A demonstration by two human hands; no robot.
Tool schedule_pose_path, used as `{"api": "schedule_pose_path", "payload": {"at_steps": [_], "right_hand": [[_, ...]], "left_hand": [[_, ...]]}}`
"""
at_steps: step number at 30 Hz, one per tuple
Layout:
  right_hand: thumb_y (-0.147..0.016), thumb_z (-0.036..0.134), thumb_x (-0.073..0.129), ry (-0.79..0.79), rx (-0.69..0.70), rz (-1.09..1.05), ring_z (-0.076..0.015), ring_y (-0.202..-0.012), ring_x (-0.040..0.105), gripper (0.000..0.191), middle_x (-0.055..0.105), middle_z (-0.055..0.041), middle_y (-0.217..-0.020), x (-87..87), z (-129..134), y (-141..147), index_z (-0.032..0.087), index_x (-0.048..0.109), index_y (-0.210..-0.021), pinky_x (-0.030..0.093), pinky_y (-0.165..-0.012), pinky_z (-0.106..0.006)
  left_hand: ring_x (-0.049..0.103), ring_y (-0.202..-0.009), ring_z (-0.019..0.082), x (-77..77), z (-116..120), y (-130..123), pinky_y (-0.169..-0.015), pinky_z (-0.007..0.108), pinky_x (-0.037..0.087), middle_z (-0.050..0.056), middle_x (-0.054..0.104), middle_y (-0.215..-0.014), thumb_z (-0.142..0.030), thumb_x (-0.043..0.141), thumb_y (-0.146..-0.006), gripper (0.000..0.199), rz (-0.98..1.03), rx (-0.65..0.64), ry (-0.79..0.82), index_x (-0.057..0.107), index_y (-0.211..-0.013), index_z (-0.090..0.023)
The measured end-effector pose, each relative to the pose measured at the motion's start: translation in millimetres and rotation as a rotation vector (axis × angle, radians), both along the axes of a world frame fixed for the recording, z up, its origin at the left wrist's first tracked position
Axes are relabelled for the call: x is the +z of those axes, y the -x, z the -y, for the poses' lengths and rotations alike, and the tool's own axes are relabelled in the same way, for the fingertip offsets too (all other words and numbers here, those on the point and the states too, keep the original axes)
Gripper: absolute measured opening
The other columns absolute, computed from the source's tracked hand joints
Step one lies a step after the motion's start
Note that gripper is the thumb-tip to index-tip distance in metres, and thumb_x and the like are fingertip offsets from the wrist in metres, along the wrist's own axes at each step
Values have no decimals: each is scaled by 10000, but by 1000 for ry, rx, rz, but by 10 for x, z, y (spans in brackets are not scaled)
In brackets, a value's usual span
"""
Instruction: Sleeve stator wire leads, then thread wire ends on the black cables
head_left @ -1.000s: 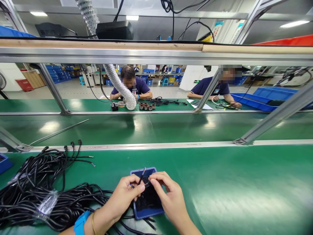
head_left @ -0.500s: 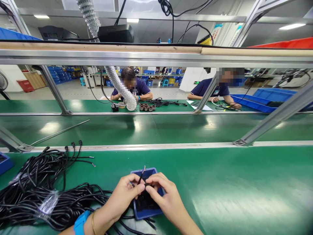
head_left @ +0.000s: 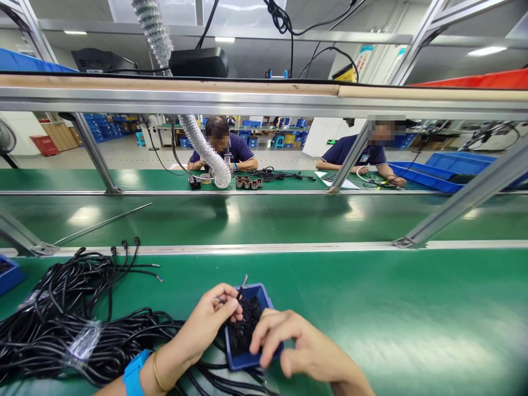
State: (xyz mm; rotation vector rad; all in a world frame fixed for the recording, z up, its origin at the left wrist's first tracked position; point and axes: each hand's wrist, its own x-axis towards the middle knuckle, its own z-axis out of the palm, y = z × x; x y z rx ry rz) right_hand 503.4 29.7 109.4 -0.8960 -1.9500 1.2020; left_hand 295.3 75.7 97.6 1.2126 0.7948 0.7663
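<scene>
My left hand (head_left: 218, 311) pinches a black cable (head_left: 241, 290) close to its stripped end, where thin coloured wires poke upward. Below and to the right of that hand sits a small blue bin (head_left: 231, 360), holding a heap of small black parts (head_left: 246, 324) too small to make out singly. Over the bin's right side hovers my right hand (head_left: 289, 341), its fingers apart and curved, with nothing visible in them. Bundles of black cables (head_left: 124, 341) lie left of the bin, some running beneath my left forearm.
Another coil of black cables (head_left: 70, 280) lies at the left, near a blue box (head_left: 10, 275). A metal frame rail (head_left: 264, 248) crosses behind the green bench. Two co-workers sit across the far bench, near a silver duct hose (head_left: 220, 173) and blue trays (head_left: 437, 176).
My right hand has left the cable end and moved right and down over the bin, its fingers spreading. My left hand keeps the cable in nearly the same place.
</scene>
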Motion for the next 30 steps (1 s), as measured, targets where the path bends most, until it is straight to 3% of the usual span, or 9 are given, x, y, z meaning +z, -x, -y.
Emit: {"api": "schedule_pose_path", "payload": {"at_steps": [4,7,11,14,17,20,23,27,30], "right_hand": [[-911,313,687,-294,-373,524,-237,-941,636,101,774,-28,-971,-274,-90,146,251,757,-947,429,-863,-387],[-803,267,802,-490,-374,886,-254,-895,616,73,765,-31,-853,-615,-184,343,225,744,-815,404,-796,-387],[-829,255,775,-527,-377,925,-215,-763,578,240,697,-23,-640,-848,-252,478,213,672,-616,385,-729,-360],[-864,276,733,-532,-419,921,-222,-744,550,265,670,-38,-647,-850,-229,484,215,646,-621,381,-701,-355],[-893,208,682,-539,-451,906,-214,-733,544,227,646,-38,-690,-776,-160,458,208,630,-672,386,-662,-327],[-934,134,589,-511,-463,801,-183,-706,555,217,627,-19,-740,-652,-95,415,207,618,-732,398,-621,-283],[-962,122,503,-420,-470,508,-178,-719,582,205,642,-18,-791,-511,-63,371,212,625,-823,440,-652,-273],[-928,172,540,-195,-497,107,-178,-748,612,111,668,-31,-837,-373,-54,334,211,644,-937,497,-703,-282],[-899,268,610,0,-560,-153,-155,-700,600,79,635,-18,-798,-314,-40,304,197,620,-931,516,-672,-265]], "left_hand": [[548,-684,137,24,-19,-18,-692,275,428,2,595,-764,-632,629,-853,495,39,-33,47,605,-1005,-162],[532,-677,136,34,-7,-33,-686,270,422,10,575,-724,-638,569,-892,494,0,-100,-54,613,-851,-148],[569,-665,146,64,37,-38,-673,277,452,32,607,-744,-651,486,-930,501,23,-312,-99,577,-870,-162],[519,-613,125,78,64,-31,-599,249,405,43,637,-780,-648,432,-954,488,21,-450,-63,551,-950,-174],[446,-614,122,97,53,-13,-631,251,369,9,581,-673,-637,430,-962,507,11,-482,-141,586,-877,-162],[450,-646,128,111,12,1,-666,255,370,-14,522,-639,-631,520,-924,505,-4,-373,-170,627,-794,-155],[424,-605,113,66,-30,-9,-564,237,322,-5,551,-661,-602,638,-855,470,-93,-170,-128,671,-745,-147],[336,-448,75,-56,-58,-52,-440,228,212,12,640,-606,-567,769,-719,450,-118,-49,33,707,-843,-139],[440,-481,98,-83,-55,-69,-458,219,258,18,645,-579,-502,818,-669,403,-73,28,102,690,-804,-145]]}}
